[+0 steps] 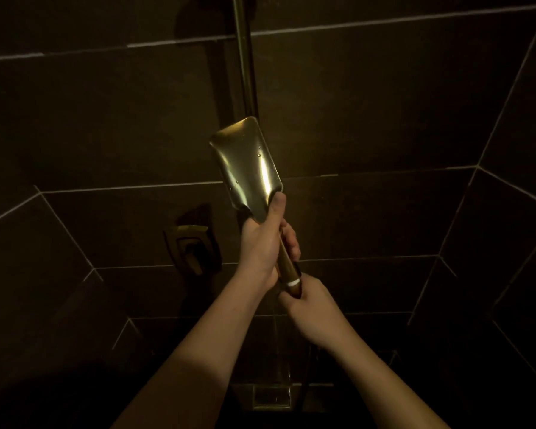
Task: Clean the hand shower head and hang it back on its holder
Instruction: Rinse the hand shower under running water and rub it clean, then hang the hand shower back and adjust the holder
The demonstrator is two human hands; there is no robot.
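The brass hand shower head [248, 164] is held upright in the middle of the head view, its smooth back toward me with a few water drops on it. My left hand [260, 243] grips the upper handle, thumb pressed against the base of the head. My right hand [310, 308] is closed around the bottom of the handle, just below a white ring [293, 282]. Behind the head a brass vertical rail [245, 57] runs up the dark tiled wall. The holder itself is hidden behind the head.
A brass mixer handle [188, 239] sits on the wall at lower left. A thin stream of water [276, 342] falls toward the square floor drain [271, 396]. The hose [307, 376] hangs down at the right of it. Dark tiled walls close in on both sides.
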